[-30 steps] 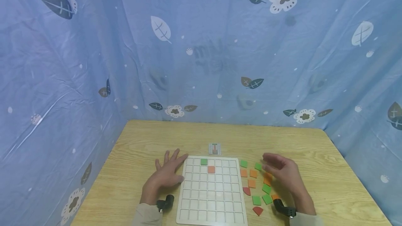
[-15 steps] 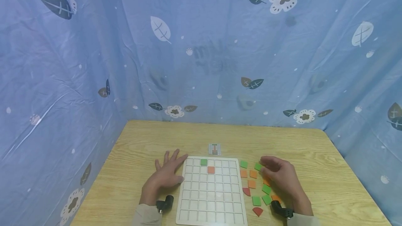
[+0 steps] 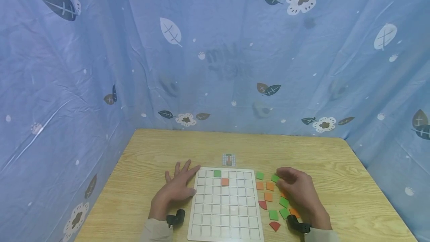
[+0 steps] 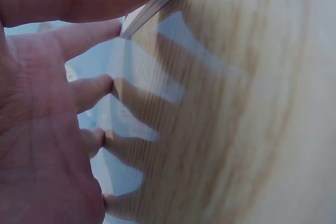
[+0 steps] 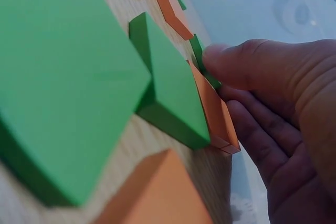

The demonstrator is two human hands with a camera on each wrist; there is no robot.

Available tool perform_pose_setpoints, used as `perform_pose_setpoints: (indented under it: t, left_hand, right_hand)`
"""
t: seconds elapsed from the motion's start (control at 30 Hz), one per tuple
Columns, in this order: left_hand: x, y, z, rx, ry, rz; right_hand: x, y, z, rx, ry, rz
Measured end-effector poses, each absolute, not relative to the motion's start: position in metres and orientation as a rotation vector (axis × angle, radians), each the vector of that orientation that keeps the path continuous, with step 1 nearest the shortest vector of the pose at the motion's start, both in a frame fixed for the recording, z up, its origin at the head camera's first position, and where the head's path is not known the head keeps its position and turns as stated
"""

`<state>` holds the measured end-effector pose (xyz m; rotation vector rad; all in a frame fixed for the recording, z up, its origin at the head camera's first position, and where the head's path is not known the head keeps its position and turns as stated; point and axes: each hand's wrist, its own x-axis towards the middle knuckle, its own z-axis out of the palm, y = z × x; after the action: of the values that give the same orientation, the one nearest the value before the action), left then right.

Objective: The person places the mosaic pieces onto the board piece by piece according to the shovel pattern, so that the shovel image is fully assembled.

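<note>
A white gridded board (image 3: 221,210) lies on the table, with one green tile (image 3: 217,173) in its top row and an orange tile (image 3: 225,182) one row nearer. My left hand (image 3: 178,186) spreads its fingers at the board's left side; thumb and index fingertip are right at the edge, and the other fingertips reach the tabletop in the left wrist view. My right hand (image 3: 297,188) is low over the loose tiles, thumb and fingers apart and curved. Its thumb overlaps a green tile (image 5: 197,51) in the right wrist view, beside orange tiles (image 5: 210,106) near the fingers.
Loose green, orange and red tiles are scattered right of the board, including red quarter-circle pieces (image 3: 274,226). A small pattern card (image 3: 229,160) lies beyond the board. Blue patterned curtains (image 3: 215,66) enclose the wooden table (image 3: 161,141) at the back and sides.
My right hand has shifted slightly left and nearer over the tiles, toward the far green one. The left hand and the tiles on the board have stayed put.
</note>
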<state>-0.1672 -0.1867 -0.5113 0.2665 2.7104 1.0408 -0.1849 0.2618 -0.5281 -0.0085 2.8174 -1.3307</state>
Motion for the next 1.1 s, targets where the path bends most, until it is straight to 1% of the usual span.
perform_pose_setpoints:
  t: [0.5,0.77,0.9,1.1]
  left_hand:
    - [-0.167,-0.188,-0.513,0.27,2.714,1.045]
    - [-0.168,-0.188,-0.515,0.281,2.707,1.047]
    - [-0.167,-0.188,-0.513,0.284,2.706,1.038]
    - [-0.167,-0.187,-0.511,0.278,2.714,1.04]
  right_hand:
    - [-0.186,0.259,-0.529,-0.095,2.968,-1.186]
    - [-0.187,0.264,-0.525,-0.04,2.898,-1.249]
    - [-0.187,0.265,-0.518,-0.076,2.935,-1.263]
    - [-0.189,0.263,-0.5,-0.232,3.015,-1.295]
